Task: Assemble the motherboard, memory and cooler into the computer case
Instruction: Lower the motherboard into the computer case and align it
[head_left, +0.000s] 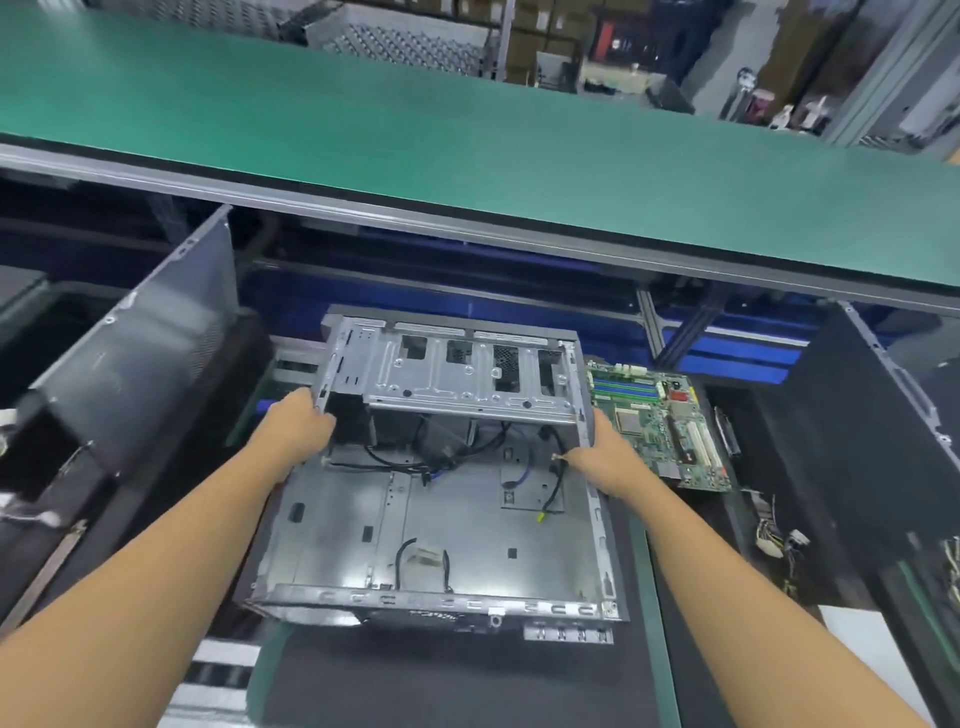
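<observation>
Risk: we grip case (467, 530) by both side walls, left hand (298, 423) and right hand (605, 457); swinging it could clip motherboard (670, 426) just right of case, or snag cables (441, 456) inside.

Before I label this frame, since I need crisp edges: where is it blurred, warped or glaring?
Head view: the green bench bows, wide-angle warp. Head view: the leaning panel at left is smeared, with pale sheen. Head view: the case, the motherboard, left hand and right hand are fairly sharp, evenly lit.
</observation>
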